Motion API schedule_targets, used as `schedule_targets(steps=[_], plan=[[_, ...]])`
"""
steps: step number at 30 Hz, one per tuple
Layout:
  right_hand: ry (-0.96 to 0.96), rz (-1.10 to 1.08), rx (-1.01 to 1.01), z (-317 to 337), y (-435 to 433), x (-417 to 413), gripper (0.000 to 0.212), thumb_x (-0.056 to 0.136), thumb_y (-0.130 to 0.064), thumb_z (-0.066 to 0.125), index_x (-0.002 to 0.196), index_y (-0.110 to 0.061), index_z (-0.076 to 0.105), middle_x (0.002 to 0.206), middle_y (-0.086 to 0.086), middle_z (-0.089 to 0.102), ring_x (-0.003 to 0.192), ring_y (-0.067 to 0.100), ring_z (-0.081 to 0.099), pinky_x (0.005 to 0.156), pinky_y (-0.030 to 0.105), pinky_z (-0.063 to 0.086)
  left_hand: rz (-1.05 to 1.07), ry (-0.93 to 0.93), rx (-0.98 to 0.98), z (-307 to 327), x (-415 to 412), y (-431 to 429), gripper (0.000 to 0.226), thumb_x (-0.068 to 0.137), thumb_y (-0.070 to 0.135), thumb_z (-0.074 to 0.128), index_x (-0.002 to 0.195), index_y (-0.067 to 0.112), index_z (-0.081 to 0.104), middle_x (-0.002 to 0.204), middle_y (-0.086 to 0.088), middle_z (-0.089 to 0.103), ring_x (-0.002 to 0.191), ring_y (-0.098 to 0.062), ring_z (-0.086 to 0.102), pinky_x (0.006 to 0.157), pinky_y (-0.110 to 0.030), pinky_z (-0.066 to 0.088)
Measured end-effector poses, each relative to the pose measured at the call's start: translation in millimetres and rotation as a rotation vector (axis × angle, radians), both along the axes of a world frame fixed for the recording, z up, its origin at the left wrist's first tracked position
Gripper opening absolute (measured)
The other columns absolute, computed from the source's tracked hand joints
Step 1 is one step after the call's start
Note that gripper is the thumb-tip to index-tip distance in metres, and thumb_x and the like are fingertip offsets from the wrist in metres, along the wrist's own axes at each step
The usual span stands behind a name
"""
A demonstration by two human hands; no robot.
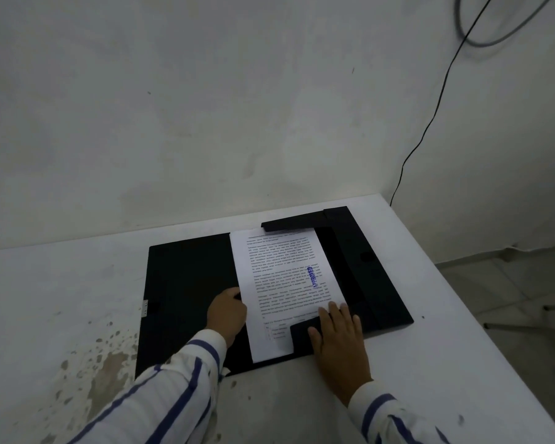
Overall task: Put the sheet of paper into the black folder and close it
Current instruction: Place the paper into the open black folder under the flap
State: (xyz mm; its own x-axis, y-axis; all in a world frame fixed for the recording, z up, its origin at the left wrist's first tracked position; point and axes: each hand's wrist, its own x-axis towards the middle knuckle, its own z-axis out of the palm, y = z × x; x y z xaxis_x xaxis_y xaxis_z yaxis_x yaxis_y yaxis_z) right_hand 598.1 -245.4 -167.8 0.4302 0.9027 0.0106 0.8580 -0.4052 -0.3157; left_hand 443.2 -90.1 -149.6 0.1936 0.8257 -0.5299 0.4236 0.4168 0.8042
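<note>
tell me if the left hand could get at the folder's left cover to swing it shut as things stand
Probably yes. The left hand already rests on the left cover of the black folder beside the sheet of paper, and nothing lies on that cover. The right hand presses the near flap, clear of it.

Folder (186,277) seen as plain black. Sheet (282,283) white, printed in black text, stamped in blue (310,277). Bench (61,283) white, mottled with brown stains. Sleeves (173,395) white, striped blue.
</note>
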Motion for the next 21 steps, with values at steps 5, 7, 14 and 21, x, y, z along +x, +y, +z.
schedule_targets(steps=[5, 7, 14, 21], plan=[[0.032, 0.06, -0.002, 1.1, -1.5, 8.5, 0.055, 0.094, -0.041, 0.041, 0.139, -0.012, 0.033, 0.15, 0.016, 0.03, 0.142, 0.035, 0.016, 0.112, 0.045, 0.001, -0.053, 0.042, 0.021, 0.4, 32.8, -5.6, 0.048, 0.087, 0.0, 0.04, 0.131, 0.012, 0.055, 0.11, -0.013, 0.069, 0.088, -0.025, 0.065, 0.064, -0.028, 0.053], [0.042, 0.078, 0.027, 4.2, -3.7, 20.2, 0.055, 0.093, -0.041, 0.044, 0.138, -0.012, 0.035, 0.149, 0.017, 0.032, 0.141, 0.035, 0.019, 0.112, 0.045, 0.003, -0.072, 0.06, 0.031, -1.0, 42.8, -7.8, 0.049, 0.086, -0.002, 0.038, 0.129, 0.012, 0.055, 0.104, -0.013, 0.069, 0.079, -0.022, 0.063, 0.059, -0.027, 0.052], [-0.026, -0.114, 0.033, 17.2, -8.1, 98.8, 0.051, 0.091, -0.038, 0.049, 0.134, -0.011, 0.041, 0.146, 0.018, 0.037, 0.137, 0.037, 0.027, 0.112, 0.051, 0.022, -0.072, 0.104, 0.046, -3.0, 71.1, -11.5, 0.05, 0.084, -0.003, 0.037, 0.127, 0.014, 0.056, 0.101, -0.013, 0.067, 0.078, -0.025, 0.061, 0.059, -0.033, 0.056], [0.05, -0.144, -0.013, 10.4, -12.7, 110.6, 0.053, 0.092, -0.044, 0.042, 0.137, -0.016, 0.036, 0.151, 0.014, 0.03, 0.14, 0.033, 0.023, 0.114, 0.045, 0.024, -0.074, 0.131, 0.078, -6.1, 88.8, -13.0, 0.049, 0.085, -0.005, 0.038, 0.129, 0.011, 0.055, 0.109, -0.016, 0.068, 0.097, -0.033, 0.065, 0.085, -0.042, 0.057]])
